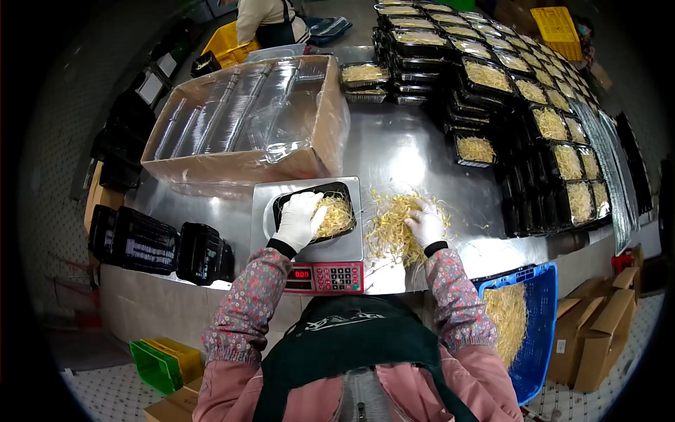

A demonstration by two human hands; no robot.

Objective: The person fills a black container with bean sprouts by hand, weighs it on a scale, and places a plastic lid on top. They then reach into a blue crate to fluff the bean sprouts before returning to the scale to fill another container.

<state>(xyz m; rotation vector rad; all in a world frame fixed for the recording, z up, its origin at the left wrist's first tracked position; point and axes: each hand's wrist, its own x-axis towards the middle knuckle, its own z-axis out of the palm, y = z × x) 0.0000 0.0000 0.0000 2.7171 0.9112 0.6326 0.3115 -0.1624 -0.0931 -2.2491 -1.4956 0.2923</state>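
My left hand [300, 219], in a white glove, lies with its fingers stretched over the left side of a black plastic tray [346, 188]. Bean sprouts [335, 216] fill the tray's right part; what lies under the palm is hidden. The tray sits on the plate of a digital scale [264, 243], whose red display reads 0.00. To the right, a loose heap of bean sprouts [391, 228] lies on the metal table. My right hand [426, 225], also gloved, is at that heap's right side, its fingers curled into the sprouts, fingertips partly hidden.
A cardboard box [239, 169] of clear lids stands behind the scale. Stacked black trays [151, 239] are at the left. Packed sprout trays [485, 76] rise high at the back and right. A blue crate [538, 330] of sprouts stands front right. Another person [264, 21] is beyond the table.
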